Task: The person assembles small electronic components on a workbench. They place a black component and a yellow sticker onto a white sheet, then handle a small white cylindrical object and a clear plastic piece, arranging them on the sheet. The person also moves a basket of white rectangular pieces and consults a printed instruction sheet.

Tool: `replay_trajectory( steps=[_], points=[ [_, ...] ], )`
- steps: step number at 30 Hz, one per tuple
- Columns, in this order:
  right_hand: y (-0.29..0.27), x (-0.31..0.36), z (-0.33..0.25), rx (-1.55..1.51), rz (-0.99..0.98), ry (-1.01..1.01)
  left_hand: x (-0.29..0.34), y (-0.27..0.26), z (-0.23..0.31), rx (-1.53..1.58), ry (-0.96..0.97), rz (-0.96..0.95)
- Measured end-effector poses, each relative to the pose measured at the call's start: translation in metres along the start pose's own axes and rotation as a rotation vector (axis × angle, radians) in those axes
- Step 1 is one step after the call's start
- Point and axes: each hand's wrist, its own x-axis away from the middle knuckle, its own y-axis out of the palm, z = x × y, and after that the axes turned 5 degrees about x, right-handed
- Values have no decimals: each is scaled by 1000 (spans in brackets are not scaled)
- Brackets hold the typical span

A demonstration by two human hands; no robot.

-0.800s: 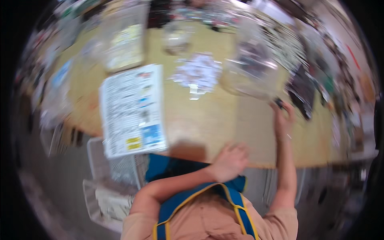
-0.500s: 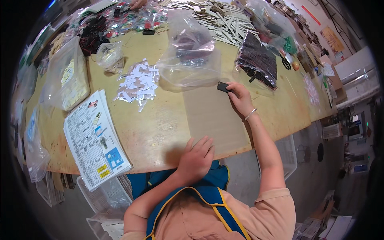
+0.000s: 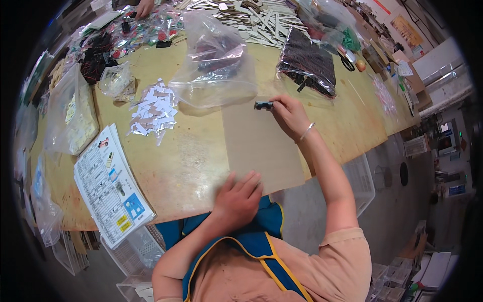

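My right hand [image 3: 290,116] is closed on one end of a small black battery holder [image 3: 263,105], pinched between thumb and fingers above the far end of a brown paper sheet [image 3: 262,146]. The holder's hollow side, with some metallic-looking parts, faces up. My left hand [image 3: 238,199] rests at the table's near edge, fingers stretched out and holding nothing, beside the sheet's near left corner. Just beyond the sheet stands a clear plastic bag [image 3: 214,65] with dark and reddish contents. A heap of small white paper slips [image 3: 154,111] lies to the left.
Printed sheets [image 3: 114,183] overhang the table's near left edge. A bag of pale pieces [image 3: 75,118] stands behind them. Dark wrapped bundle [image 3: 308,63], scissors [image 3: 347,62] and pale strips [image 3: 266,22] lie farther back. Another person's hand [image 3: 145,7] reaches in at the far left.
My right hand has turned the battery holder, so its hollow side shows instead of its plain black face. The view has shifted a little; my left hand stays at the near edge.
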Motion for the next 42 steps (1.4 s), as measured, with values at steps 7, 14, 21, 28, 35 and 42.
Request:
replay_trajectory(
  steps=[7,14,21,28,35,42],
  points=[
    [3,-27,-14,446,206,-111,-1,3,-1,-32,23,5],
    [2,33,-37,550,-43,-312,-6,10,8,-149,-53,80],
    [-36,60,-24,-238,126,245,-15,20,4,-179,68,92],
    [-70,104,3,-480,212,412,-17,5,-1,37,-95,-14],
    [-40,158,-26,-548,21,426,-18,3,5,-117,-181,-70],
    [-41,189,-60,-644,62,524,-16,6,13,-193,-170,-69]
  ],
)
